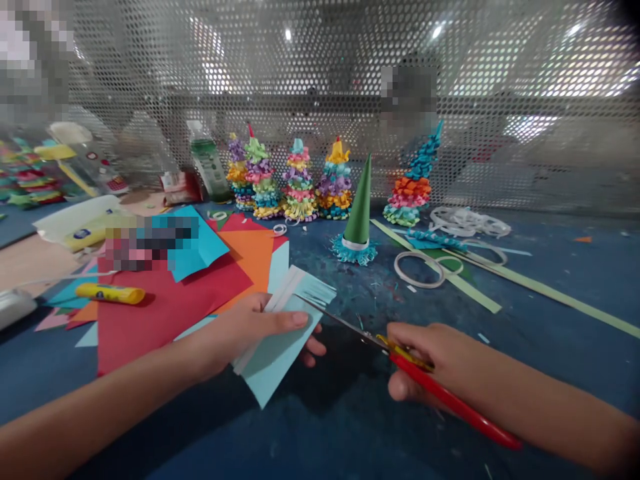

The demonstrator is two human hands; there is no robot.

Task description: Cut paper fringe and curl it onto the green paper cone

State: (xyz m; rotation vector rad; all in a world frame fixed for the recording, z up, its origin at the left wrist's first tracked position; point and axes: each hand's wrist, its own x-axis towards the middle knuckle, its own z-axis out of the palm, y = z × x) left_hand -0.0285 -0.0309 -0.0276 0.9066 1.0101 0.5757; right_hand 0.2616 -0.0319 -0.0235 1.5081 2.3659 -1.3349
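Note:
My left hand (pixel 260 327) grips a light blue paper strip (pixel 275 367), thumb on top and fingers beneath. Thin fringe cuts run along the strip's upper right end, and a whitish band lines its left edge. In my right hand (pixel 425 360) is a pair of scissors (pixel 440 393) with red and yellow handles. Their blades reach into the paper beside the fringe. Beyond the hands a green paper cone (pixel 359 213) stands upright, with a blue fringe (pixel 354 251) around its base.
Colored paper sheets (pixel 175 313) and a yellow glue stick (pixel 111 293) lie at left. Several fringed paper trees (pixel 300 180) stand along the perforated metal screen (pixel 320 80). Tape rings (pixel 419 269) and pale green strips (pixel 480 293) lie at right. A green bottle (pixel 209 167) stands behind.

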